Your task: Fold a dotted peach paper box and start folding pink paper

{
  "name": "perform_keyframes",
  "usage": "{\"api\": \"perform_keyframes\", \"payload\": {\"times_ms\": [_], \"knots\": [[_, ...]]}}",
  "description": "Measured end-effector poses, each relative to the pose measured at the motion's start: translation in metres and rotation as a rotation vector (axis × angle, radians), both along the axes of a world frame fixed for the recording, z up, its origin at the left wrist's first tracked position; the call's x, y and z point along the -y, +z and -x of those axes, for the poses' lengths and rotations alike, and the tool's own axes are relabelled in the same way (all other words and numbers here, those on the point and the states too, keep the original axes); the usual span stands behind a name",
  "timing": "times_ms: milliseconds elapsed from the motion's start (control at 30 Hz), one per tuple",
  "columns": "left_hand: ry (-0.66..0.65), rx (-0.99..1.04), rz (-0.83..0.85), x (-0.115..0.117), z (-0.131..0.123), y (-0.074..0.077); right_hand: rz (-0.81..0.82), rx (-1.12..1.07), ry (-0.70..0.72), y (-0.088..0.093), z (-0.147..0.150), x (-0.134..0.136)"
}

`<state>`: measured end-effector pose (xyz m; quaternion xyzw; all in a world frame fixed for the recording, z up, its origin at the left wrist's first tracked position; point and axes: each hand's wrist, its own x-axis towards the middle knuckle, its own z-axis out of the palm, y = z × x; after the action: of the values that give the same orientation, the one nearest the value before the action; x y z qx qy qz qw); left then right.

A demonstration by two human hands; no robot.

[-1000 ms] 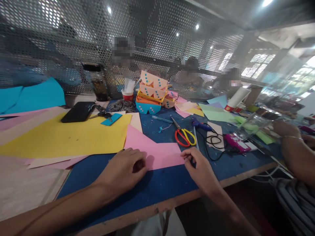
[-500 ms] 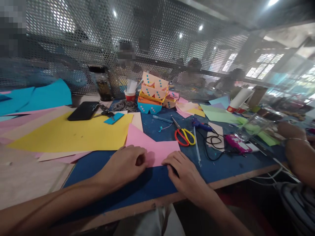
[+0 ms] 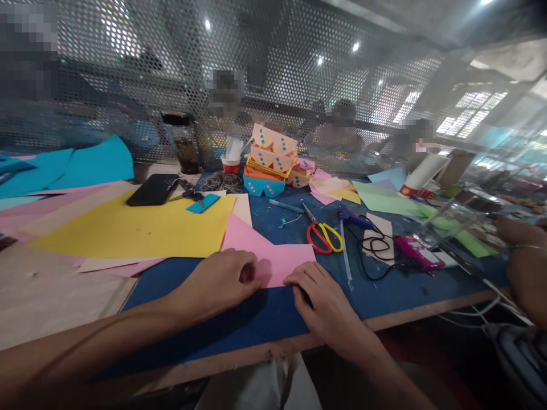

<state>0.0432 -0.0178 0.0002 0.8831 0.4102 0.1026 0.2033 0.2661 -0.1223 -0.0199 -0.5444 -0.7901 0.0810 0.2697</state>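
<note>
A piece of pink paper (image 3: 284,259) lies on the blue tabletop in front of me, with an angled upper edge at its left. My left hand (image 3: 228,279) is closed on its lower left part, fingers curled. At the lower right edge, my right hand (image 3: 314,290) presses the same paper with bent, closed fingers. Scissors (image 3: 325,236) with one red and one yellow handle lie just beyond the paper, to the right. The paper's left part is partly hidden behind my left hand.
Yellow paper (image 3: 171,228), a phone (image 3: 151,189) and keys are at left. Folded paper shapes (image 3: 265,186), a cup (image 3: 231,165) and a jar (image 3: 184,145) stand at the back. A glue gun (image 3: 354,217) and pink device (image 3: 419,252) lie right, near another person's arm (image 3: 530,267).
The view has shifted slightly, so the tabletop objects appear a little further right. Both my hands remain on the pink paper in nearly the same pose.
</note>
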Motion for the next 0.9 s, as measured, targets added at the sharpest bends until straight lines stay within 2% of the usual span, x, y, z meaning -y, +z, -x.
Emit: {"api": "perform_keyframes", "payload": {"times_ms": [300, 500, 900], "knots": [[-0.047, -0.025, 0.127, -0.009, 0.004, 0.005, 0.006, -0.003, 0.008, 0.001, -0.001, 0.001], [-0.075, -0.001, 0.154, -0.011, 0.008, 0.005, 0.012, -0.009, 0.008, 0.003, -0.001, 0.002], [-0.011, 0.000, 0.218, -0.008, 0.031, 0.011, 0.021, -0.011, 0.018, 0.001, -0.002, 0.001]]}}
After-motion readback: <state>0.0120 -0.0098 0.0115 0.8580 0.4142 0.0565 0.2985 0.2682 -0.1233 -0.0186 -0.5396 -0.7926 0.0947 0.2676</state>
